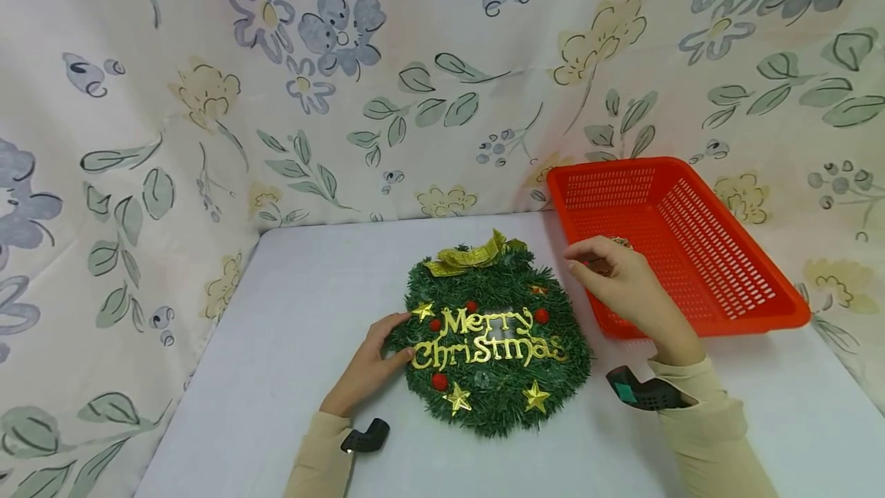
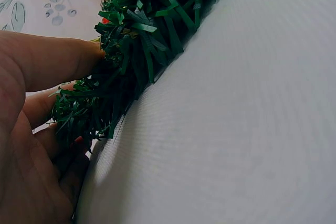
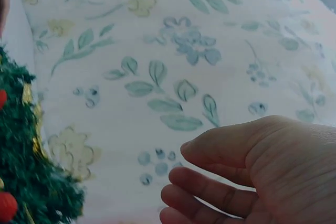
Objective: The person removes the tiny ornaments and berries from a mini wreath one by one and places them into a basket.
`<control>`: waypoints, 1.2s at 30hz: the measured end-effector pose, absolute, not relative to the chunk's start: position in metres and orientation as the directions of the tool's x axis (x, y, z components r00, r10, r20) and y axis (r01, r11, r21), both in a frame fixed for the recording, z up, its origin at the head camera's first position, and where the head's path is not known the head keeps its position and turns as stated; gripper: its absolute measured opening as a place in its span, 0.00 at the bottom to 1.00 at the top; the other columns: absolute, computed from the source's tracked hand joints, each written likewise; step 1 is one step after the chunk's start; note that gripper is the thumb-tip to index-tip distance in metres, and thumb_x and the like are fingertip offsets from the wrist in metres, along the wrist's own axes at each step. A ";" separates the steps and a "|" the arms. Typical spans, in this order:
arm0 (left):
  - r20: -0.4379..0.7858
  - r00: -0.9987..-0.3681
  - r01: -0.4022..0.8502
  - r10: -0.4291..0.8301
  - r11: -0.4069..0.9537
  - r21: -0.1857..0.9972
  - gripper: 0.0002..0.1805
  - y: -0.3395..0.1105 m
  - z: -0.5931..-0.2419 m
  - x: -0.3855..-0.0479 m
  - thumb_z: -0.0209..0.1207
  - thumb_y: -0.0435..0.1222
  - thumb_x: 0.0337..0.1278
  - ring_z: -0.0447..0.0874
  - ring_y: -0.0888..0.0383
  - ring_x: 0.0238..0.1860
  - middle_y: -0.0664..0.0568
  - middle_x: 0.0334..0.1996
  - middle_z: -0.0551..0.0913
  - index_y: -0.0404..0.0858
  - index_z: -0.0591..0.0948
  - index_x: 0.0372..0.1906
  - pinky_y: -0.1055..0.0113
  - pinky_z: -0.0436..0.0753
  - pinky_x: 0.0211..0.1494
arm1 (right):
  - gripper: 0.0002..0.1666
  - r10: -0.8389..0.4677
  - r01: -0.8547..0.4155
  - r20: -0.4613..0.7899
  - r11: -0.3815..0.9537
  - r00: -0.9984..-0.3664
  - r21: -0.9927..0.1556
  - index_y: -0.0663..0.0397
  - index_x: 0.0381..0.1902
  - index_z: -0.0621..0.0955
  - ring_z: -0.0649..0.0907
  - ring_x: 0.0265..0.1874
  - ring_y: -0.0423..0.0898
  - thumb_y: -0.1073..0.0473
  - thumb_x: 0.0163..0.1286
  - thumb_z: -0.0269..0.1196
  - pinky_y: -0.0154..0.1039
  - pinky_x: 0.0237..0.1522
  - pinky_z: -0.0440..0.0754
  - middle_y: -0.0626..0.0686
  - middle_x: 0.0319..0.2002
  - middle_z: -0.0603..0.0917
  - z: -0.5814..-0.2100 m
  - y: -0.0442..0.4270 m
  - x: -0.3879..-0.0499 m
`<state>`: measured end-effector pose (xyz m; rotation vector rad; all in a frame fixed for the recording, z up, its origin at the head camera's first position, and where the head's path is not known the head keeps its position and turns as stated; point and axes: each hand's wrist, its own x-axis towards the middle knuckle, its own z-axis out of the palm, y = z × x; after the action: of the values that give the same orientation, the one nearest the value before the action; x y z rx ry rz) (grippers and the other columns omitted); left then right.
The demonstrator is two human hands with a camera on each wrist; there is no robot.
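Observation:
A green Christmas wreath [image 1: 491,410] lies on the white table, with a gold bow [image 1: 473,256] at its far edge. Gold "Merry Christmas" lettering [image 1: 487,340], gold stars and red balls decorate it. My left hand [image 1: 369,363] grips the wreath's left edge. In the left wrist view, its thumb [image 2: 63,62] touches the green tinsel while the other fingers reach round the rim. Above the near left side of the red basket [image 1: 743,321], my right hand [image 1: 625,283] hovers with loosely bent fingers. The right wrist view shows nothing held in it.
A small gold-brown item [image 1: 620,241] in the basket is mostly hidden behind the right hand. Floral cloth [image 1: 415,37] hangs behind and to the left of the table [image 1: 297,290]. Each wrist wears a black device.

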<state>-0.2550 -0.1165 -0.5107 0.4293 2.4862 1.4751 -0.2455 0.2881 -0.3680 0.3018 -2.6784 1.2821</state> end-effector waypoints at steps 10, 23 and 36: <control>-0.039 -0.932 0.140 0.360 0.458 0.878 0.35 -0.115 -0.507 -0.256 0.64 0.43 0.67 0.52 0.42 0.80 0.44 0.78 0.58 0.52 0.65 0.76 0.37 0.55 0.81 | 0.09 -0.242 -0.315 0.214 0.552 -0.947 -0.772 0.50 0.50 0.84 0.86 0.43 0.45 0.59 0.74 0.64 0.34 0.45 0.86 0.51 0.45 0.87 -0.376 0.259 -0.246; -0.041 -0.932 0.139 0.360 0.459 0.877 0.35 -0.115 -0.507 -0.255 0.64 0.41 0.67 0.53 0.42 0.81 0.44 0.78 0.59 0.51 0.65 0.76 0.39 0.55 0.81 | 0.10 -0.310 -0.361 0.217 0.552 -0.926 -0.752 0.48 0.50 0.85 0.84 0.41 0.42 0.61 0.73 0.64 0.35 0.43 0.85 0.51 0.47 0.86 -0.395 0.243 -0.252; -0.038 -0.933 0.141 0.357 0.461 0.876 0.36 -0.116 -0.508 -0.255 0.65 0.43 0.67 0.52 0.42 0.81 0.44 0.78 0.58 0.53 0.65 0.76 0.37 0.55 0.81 | 0.10 -0.480 -0.421 0.204 0.403 -0.853 -0.812 0.47 0.50 0.84 0.85 0.40 0.44 0.62 0.74 0.63 0.37 0.42 0.87 0.55 0.47 0.86 -0.413 0.208 -0.246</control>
<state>-0.2547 -0.1158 -0.5082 0.4320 2.4933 1.4644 -0.2465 0.2080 -0.4128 0.8633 -2.6828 1.5233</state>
